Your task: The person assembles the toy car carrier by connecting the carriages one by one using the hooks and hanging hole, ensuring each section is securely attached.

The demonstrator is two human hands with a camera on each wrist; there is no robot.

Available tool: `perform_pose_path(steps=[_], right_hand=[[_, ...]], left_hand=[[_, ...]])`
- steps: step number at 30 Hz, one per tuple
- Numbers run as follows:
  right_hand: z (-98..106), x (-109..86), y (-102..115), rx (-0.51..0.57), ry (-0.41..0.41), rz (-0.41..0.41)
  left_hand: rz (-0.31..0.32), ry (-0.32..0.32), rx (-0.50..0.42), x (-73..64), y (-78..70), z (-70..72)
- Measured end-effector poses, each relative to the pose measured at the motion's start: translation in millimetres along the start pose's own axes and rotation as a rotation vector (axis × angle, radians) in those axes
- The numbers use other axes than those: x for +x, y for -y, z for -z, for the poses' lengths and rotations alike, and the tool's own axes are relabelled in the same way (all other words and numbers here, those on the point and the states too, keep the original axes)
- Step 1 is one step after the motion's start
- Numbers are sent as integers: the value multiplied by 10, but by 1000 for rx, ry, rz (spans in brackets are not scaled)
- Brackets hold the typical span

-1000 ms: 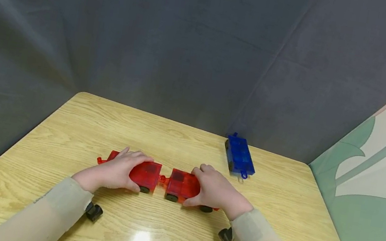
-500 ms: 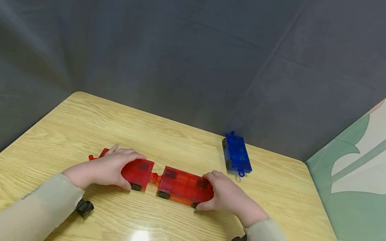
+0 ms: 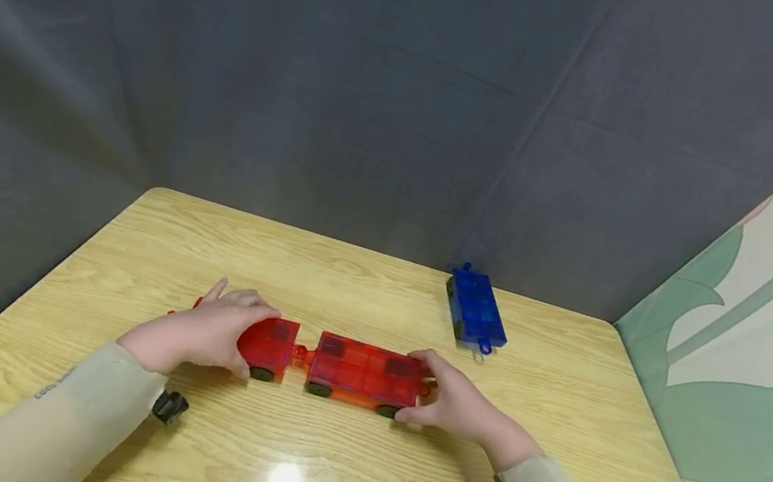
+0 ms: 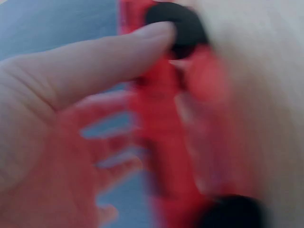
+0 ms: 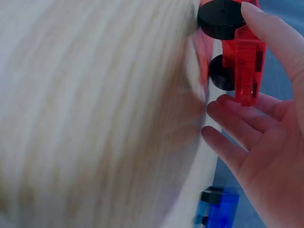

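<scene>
Two see-through red toy train cars with black wheels stand end to end on the table, their couplers meeting between them in the head view. My left hand [image 3: 201,331] grips the left red car [image 3: 270,343], covering much of it; in the left wrist view that car [image 4: 164,123] is blurred, with the thumb at a wheel. My right hand [image 3: 459,404] holds the right red car [image 3: 366,368] by its right end. Its thumb lies at a wheel in the right wrist view, with the fingers across the car's [image 5: 249,61] other side.
A blue toy train car [image 3: 477,310] sits near the back edge of the wooden table [image 3: 322,264], right of centre. Dark cloth [image 3: 351,84] hangs behind the table. Tulip-patterned fabric [image 3: 748,399] is on the right.
My right hand has slid rightward along its red car to the end, uncovering most of the top. Both red cars and my left hand have shifted slightly left.
</scene>
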State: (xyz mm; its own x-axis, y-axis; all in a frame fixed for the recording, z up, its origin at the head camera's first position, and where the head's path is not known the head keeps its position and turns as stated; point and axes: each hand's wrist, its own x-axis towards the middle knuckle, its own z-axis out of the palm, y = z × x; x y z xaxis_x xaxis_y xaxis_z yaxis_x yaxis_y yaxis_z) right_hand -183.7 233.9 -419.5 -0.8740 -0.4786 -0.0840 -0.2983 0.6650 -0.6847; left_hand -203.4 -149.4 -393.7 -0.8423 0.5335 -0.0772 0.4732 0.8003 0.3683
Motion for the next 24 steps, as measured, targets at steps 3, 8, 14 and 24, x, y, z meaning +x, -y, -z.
perform_pose_path(steps=[3, 8, 14, 24], right_hand=[[-19, -8, 1, 30, 2, -8], [-39, 3, 12, 15, -7, 5], [-50, 15, 13, 17, -9, 15], [-53, 9, 18, 12, -7, 54]], left_hand=[[21, 6, 81, 31, -191, 130], [-104, -32, 86, 151, -632, 216], [-189, -48, -58, 419, -955, -12], [-233, -36, -145, 774, -1219, -548]])
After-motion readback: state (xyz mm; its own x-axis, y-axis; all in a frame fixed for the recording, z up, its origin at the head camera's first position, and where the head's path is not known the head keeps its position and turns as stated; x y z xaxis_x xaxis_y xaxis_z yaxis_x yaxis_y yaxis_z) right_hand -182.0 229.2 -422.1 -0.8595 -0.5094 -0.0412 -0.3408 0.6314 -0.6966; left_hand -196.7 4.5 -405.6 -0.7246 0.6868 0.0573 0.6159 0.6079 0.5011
